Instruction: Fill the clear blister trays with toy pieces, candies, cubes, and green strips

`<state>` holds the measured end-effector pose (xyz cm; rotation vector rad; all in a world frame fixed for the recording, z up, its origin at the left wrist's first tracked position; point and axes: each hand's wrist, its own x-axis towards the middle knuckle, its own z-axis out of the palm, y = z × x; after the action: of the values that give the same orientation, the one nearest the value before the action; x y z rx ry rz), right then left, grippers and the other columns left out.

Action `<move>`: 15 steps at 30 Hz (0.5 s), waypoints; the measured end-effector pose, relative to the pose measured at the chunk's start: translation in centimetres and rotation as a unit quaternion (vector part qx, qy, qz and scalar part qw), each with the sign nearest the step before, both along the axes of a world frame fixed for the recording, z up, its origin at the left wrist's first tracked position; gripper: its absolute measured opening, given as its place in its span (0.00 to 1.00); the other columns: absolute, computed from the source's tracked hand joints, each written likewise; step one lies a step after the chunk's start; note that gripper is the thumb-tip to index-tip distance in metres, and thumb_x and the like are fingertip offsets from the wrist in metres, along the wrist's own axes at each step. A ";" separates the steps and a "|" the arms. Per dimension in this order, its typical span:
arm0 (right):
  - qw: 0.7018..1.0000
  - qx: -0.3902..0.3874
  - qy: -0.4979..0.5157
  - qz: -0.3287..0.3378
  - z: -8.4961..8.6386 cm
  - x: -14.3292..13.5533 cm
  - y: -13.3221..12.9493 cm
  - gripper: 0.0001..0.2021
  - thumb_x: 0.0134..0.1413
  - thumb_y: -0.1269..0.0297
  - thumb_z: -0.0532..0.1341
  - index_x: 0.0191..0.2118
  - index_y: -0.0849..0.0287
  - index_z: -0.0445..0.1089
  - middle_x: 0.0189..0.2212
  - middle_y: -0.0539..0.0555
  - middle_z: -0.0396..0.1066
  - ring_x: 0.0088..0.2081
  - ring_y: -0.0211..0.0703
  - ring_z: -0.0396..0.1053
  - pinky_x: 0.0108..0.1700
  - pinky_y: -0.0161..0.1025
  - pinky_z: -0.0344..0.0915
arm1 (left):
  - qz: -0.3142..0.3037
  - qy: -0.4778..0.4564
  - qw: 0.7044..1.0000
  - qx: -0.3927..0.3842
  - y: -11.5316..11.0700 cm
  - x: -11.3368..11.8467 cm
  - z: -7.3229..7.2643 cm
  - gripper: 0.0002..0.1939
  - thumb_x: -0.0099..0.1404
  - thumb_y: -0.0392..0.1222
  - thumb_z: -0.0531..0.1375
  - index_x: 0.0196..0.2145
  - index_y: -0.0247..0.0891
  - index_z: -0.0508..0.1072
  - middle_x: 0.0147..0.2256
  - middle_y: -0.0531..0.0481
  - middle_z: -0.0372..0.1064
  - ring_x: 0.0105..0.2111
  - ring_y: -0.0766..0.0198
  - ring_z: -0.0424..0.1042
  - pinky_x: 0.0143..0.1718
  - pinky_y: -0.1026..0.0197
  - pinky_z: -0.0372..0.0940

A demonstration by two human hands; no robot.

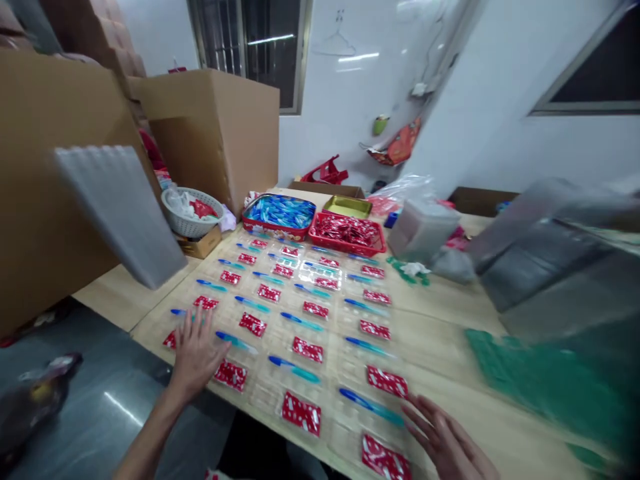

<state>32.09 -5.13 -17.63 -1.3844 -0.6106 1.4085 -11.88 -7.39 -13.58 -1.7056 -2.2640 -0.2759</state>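
Observation:
Rows of clear plastic trays [263, 395] cover the table, each with a blue-and-turquoise pen-like item [373, 407] and a red packet with white dots [301, 413]. My left hand [195, 353] is open, fingers spread, over the trays along the left edge; it partly hides one red packet [170, 340]. At the front right, my right hand [445, 437] hangs open beside the nearest right trays, its fingertips close to a red packet [387, 381]. I see nothing held in either hand.
Behind the trays stand a tin [275, 231] of blue items and a red basket [345, 249] of red packets. A stack of clear trays [123, 213] leans at left near cardboard boxes [250, 140]. Green plastic [540, 380] and wrapped stacks [555, 267] lie right.

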 end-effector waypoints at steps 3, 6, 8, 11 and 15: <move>0.996 0.009 0.071 -0.044 0.4 -0.5 0.1 0.30 0.37 0.40 0.66 0.44 0.57 0.71 0.49 0.60 0.72 0.52 0.58 0.68 0.56 0.52 0.63 | 0.006 -0.014 1.000 0.003 -1.7 2.7 -2.4 0.38 0.62 0.55 0.50 0.64 0.30 0.49 0.66 0.35 0.43 0.66 0.40 0.33 0.60 0.31 0.38; 0.995 0.017 0.089 -0.050 0.6 -0.6 0.4 0.29 0.40 0.39 0.64 0.43 0.56 0.71 0.51 0.61 0.71 0.54 0.58 0.67 0.60 0.56 0.57 | 0.019 -0.027 0.999 -0.019 -2.2 3.6 -3.9 0.36 0.62 0.54 0.50 0.63 0.31 0.52 0.65 0.37 0.45 0.66 0.41 0.34 0.60 0.31 0.37; 0.995 0.014 0.091 -0.050 0.3 -0.5 0.4 0.28 0.38 0.40 0.66 0.42 0.56 0.72 0.50 0.60 0.72 0.53 0.59 0.67 0.60 0.56 0.56 | 0.015 -0.019 0.999 -0.038 -1.9 3.7 -3.9 0.36 0.62 0.54 0.50 0.62 0.30 0.54 0.65 0.38 0.47 0.66 0.42 0.35 0.61 0.31 0.37; 0.995 0.001 0.096 -0.040 -0.4 -0.2 0.3 0.29 0.34 0.41 0.68 0.40 0.57 0.73 0.47 0.60 0.74 0.51 0.59 0.68 0.59 0.56 0.58 | -0.014 -0.017 0.997 -0.079 -0.7 4.0 -2.7 0.35 0.62 0.54 0.50 0.62 0.30 0.55 0.64 0.37 0.49 0.66 0.42 0.37 0.61 0.31 0.37; 0.996 0.000 0.087 -0.029 -0.8 0.1 0.0 0.28 0.34 0.43 0.69 0.39 0.57 0.75 0.46 0.60 0.74 0.50 0.59 0.70 0.52 0.51 0.66 | -0.065 -0.030 0.987 -0.143 1.5 5.0 -0.9 0.36 0.64 0.55 0.49 0.64 0.32 0.50 0.65 0.39 0.45 0.66 0.42 0.37 0.60 0.31 0.39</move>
<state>32.17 -5.17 -18.47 -1.2537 -0.4535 1.4653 -6.89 -5.84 -14.53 -2.0162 -2.3317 -0.0283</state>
